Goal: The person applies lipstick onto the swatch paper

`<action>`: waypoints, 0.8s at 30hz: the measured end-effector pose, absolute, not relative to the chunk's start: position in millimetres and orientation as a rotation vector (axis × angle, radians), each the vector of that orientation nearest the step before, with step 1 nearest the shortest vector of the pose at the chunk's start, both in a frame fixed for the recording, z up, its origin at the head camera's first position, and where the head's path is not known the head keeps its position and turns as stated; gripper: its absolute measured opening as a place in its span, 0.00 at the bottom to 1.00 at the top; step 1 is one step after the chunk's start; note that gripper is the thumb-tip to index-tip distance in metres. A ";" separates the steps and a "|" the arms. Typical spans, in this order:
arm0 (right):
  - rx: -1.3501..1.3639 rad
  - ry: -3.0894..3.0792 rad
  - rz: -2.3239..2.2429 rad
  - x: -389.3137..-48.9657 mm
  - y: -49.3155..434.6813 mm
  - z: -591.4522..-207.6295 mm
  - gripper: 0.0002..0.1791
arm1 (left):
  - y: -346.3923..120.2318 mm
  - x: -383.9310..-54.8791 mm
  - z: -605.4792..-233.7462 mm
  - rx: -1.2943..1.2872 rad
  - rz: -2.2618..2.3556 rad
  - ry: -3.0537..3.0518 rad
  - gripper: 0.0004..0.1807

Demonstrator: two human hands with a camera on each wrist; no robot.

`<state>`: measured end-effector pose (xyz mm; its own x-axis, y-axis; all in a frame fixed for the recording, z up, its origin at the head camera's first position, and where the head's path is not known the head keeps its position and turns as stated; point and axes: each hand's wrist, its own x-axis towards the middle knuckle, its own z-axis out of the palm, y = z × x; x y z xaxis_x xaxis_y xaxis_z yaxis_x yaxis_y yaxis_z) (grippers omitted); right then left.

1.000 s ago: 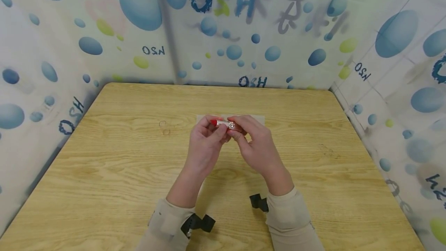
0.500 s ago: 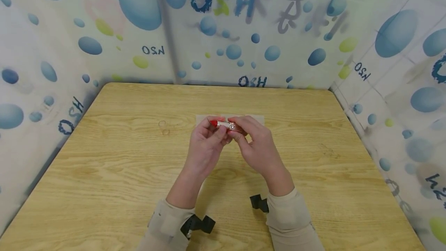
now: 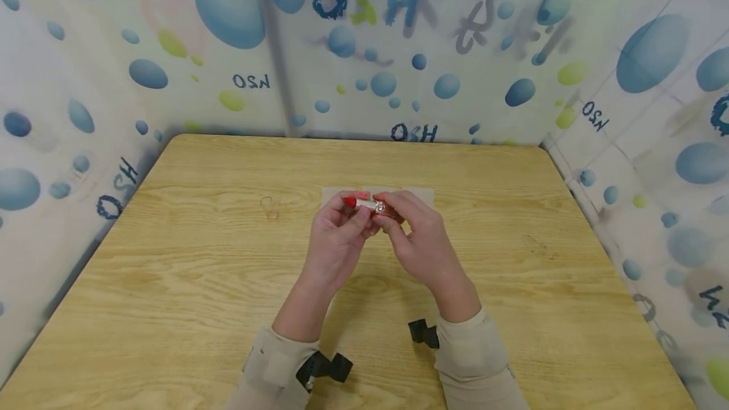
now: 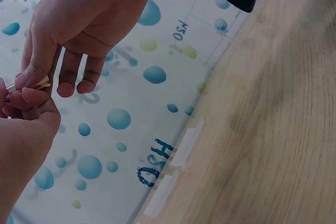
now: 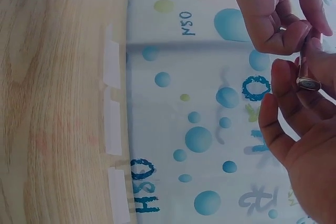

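Both hands hold one small slim item [image 3: 366,204] between them, above the middle of the table, in the head view. It has a pointed red end to the left, a shiny silver middle and a darker coppery part to the right. My left hand [image 3: 333,242] pinches the silver part with thumb and fingers near the red end. With thumb and forefinger, my right hand [image 3: 421,236] grips the coppery part. In the right wrist view, an oval metal end [image 5: 308,83] shows beside the right fingers. Fingers cover much of the item, so its kind cannot be told.
A pale flat rectangle [image 3: 421,196] lies on the wooden table [image 3: 228,309] behind the hands. Faint marks [image 3: 269,207] show on the tabletop. White strips [image 4: 187,142] run along a table edge in the wrist views. Patterned walls [image 3: 364,74] enclose the back and sides.
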<state>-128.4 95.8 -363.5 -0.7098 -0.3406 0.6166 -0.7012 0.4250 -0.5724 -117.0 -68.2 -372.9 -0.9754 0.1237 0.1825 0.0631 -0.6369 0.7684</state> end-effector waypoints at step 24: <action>0.837 -2.298 1.172 -130.0 99.9 -365.3 0.18 | -63.9 -121.1 -376.4 0.231 2.775 1.397 0.05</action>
